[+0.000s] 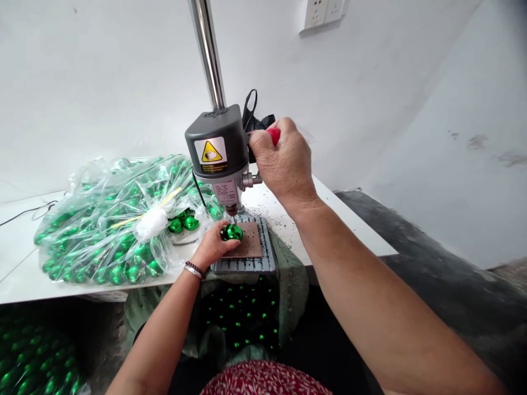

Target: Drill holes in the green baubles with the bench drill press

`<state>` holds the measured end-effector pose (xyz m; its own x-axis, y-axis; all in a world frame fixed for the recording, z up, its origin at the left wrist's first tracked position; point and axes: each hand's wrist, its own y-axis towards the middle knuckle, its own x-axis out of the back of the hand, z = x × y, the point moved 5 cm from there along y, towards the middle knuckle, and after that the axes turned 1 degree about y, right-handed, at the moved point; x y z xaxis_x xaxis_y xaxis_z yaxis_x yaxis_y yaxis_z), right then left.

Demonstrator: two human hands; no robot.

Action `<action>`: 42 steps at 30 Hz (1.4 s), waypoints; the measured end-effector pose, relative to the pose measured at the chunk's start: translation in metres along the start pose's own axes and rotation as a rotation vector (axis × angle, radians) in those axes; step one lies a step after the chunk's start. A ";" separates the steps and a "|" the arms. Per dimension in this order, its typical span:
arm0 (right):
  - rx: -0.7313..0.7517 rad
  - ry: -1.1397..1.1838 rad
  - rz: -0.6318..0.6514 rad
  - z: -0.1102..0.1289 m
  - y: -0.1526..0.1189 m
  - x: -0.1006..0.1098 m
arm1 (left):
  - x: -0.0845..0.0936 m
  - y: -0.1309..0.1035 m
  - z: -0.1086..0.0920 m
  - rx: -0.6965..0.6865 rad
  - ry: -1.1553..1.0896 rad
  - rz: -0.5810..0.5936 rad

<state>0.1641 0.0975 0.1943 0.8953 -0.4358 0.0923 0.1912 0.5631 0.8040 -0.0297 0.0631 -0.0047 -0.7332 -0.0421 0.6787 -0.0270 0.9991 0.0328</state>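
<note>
Green ball (236, 233); brown board (252, 242); red garment (265, 378), pale leaf print.

White wall (123, 71) ahead of me, socket (316, 14) high on it, black bag (261, 124) with handle loop upright, dark cord (24, 213) on the table (24, 238) at my far left, grey floor (411, 291) to my right, stains (477, 141) on the wall above it.

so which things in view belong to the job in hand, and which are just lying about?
In the job:
left hand on green ball
right hand on red handle
drill press
brown board under the ball
probably the clear bag and green sack, both holding more balls

Probably just about:
black bag behind the press
wall sockets
</note>
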 end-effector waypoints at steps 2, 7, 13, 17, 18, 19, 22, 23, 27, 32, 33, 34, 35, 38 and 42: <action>0.034 0.022 -0.011 0.000 0.000 -0.001 | 0.001 0.000 -0.004 -0.003 -0.002 0.008; -0.012 0.018 0.001 -0.001 0.001 0.000 | 0.001 0.003 -0.005 0.026 -0.081 0.050; -0.076 -0.016 0.027 0.003 -0.001 0.003 | -0.010 0.006 0.009 0.062 -0.425 0.037; -0.104 -0.066 0.019 0.009 -0.009 0.007 | -0.015 0.004 0.008 0.029 -0.452 0.029; -0.120 -0.083 0.025 0.010 -0.011 0.008 | -0.015 0.004 0.007 0.020 -0.434 0.020; -0.137 -0.095 0.032 0.011 -0.013 0.009 | -0.014 0.003 0.006 0.014 -0.406 0.011; -0.163 -0.083 0.033 0.014 -0.016 0.011 | -0.009 0.003 0.004 0.000 -0.283 0.007; -0.170 -0.074 0.033 0.015 -0.016 0.011 | -0.006 0.003 0.004 -0.005 -0.242 0.007; -0.228 -0.036 0.033 0.019 -0.016 0.012 | 0.000 0.006 0.005 -0.031 -0.143 0.035; -0.261 0.062 0.006 0.017 -0.018 0.010 | -0.005 0.008 -0.008 -0.122 -0.054 0.096; -0.249 0.059 0.008 0.017 -0.018 0.010 | -0.007 0.008 -0.009 -0.123 -0.056 0.097; -0.235 0.052 0.011 0.016 -0.018 0.010 | -0.008 0.008 -0.010 -0.114 -0.072 0.103; -0.223 0.048 0.014 0.016 -0.018 0.010 | -0.009 0.008 -0.010 -0.100 -0.101 0.113; -0.243 0.046 0.026 0.015 -0.017 0.010 | -0.010 0.006 -0.005 -0.058 -0.211 0.127; -0.296 0.040 0.037 0.017 -0.016 0.011 | -0.008 0.009 0.002 -0.020 -0.309 0.105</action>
<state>0.1637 0.0717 0.1922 0.9180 -0.3862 0.0904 0.2616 0.7609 0.5939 -0.0259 0.0721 -0.0111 -0.9029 0.0684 0.4244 0.0714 0.9974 -0.0090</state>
